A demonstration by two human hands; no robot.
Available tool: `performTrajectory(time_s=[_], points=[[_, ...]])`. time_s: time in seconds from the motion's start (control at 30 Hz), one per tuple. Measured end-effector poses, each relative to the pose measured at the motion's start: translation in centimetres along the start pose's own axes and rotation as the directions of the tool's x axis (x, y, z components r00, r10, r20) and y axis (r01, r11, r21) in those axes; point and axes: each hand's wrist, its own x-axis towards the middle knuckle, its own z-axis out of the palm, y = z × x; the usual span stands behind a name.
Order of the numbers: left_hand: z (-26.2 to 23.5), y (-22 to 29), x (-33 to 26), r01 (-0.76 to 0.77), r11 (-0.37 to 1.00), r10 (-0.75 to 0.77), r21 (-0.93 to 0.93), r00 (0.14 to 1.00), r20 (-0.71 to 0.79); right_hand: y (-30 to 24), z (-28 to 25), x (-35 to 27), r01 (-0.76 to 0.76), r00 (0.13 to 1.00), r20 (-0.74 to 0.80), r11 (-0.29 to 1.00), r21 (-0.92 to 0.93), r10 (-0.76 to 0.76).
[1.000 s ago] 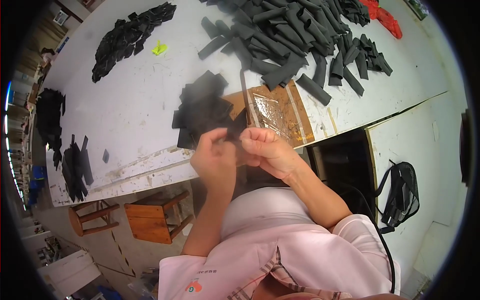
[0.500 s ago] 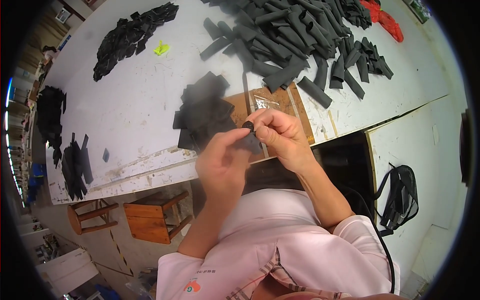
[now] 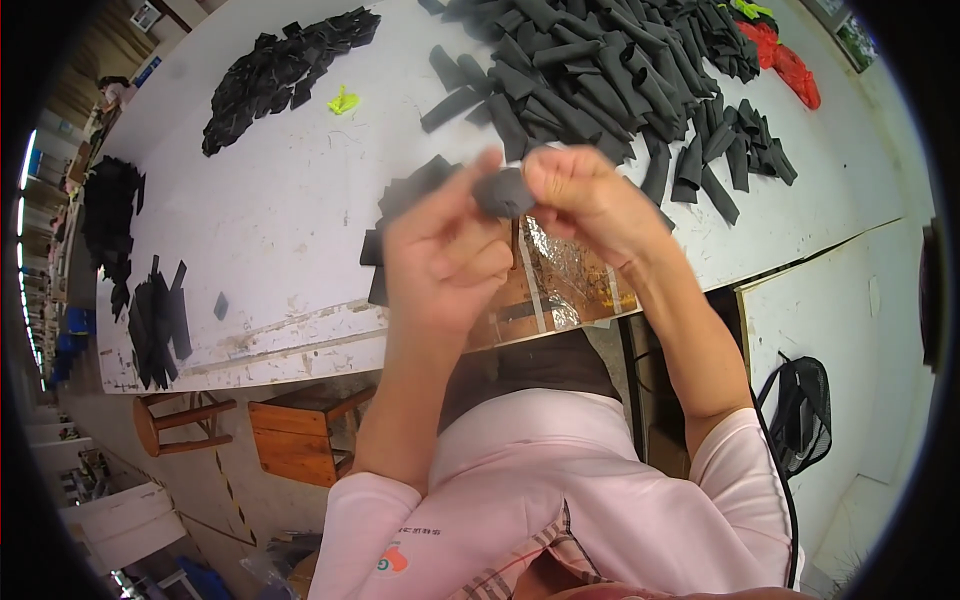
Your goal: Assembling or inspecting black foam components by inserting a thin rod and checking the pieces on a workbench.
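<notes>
White worktop [image 3: 290, 210] under hands [image 3: 590, 195] [image 3: 440, 250]: R pinching short, roundish dk-grey pc [image 3: 506, 193], L's grip unclear

A dark grey piece [image 3: 504, 193] is held aloft.

Short line of small dark characters [image 3: 420, 531] printed on pale pink shirt [image 3: 520, 465], on left chest of wearer; too small and soft for sure reading. Orange-red logo [image 3: 392, 560] set just beside line, small green letter-like mark borne within it. Floor marked with yellow-and-black striped tape [image 3: 228, 490], no lettering made out on it. Framed sheet [image 3: 145, 17] hung at upper left, contents not legible
</notes>
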Motion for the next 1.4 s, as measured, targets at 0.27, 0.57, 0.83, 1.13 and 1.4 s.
performTrajectory(time_s=[0.27, 0.57, 0.83, 1.13, 1.4], points=[[0.1, 0.3, 0.4, -0.074, 0.977, 0.051, -0.201, 0.992, -0.118, 0.7, 0.0, 1.8, 0.050, 0.997, 0.062, 0.998, 0.043, -0.052], [-0.5, -1.0, -0.3, -0.222, 0.949, 0.261, 0.224, 0.951, -0.166, 1.9, -0.7, 1.8, 0.084, 0.994, 0.071, 0.995, -0.048, -0.081], [-0.9, -2.5, -1.2, -0.234, 0.788, 0.444, 0.570, 0.857, -0.263, 4.1, -0.4, 0.7, 0.090, 0.995, 0.044, 0.995, 0.047, -0.092], [-2.3, -2.1, -1.0, -0.197, 0.980, 0.199, 0.027, 0.974, -0.111, 4.7, -1.7, 1.8, 0.048, 0.992, 0.119, 0.997, -0.054, -0.041], [0.0, -0.7, 0.5, -0.111, 0.951, 0.058, -0.289, 0.980, -0.189, 2.2, -0.4, 1.2, 0.208, 0.977, 0.060, 0.976, -0.065, -0.204]])
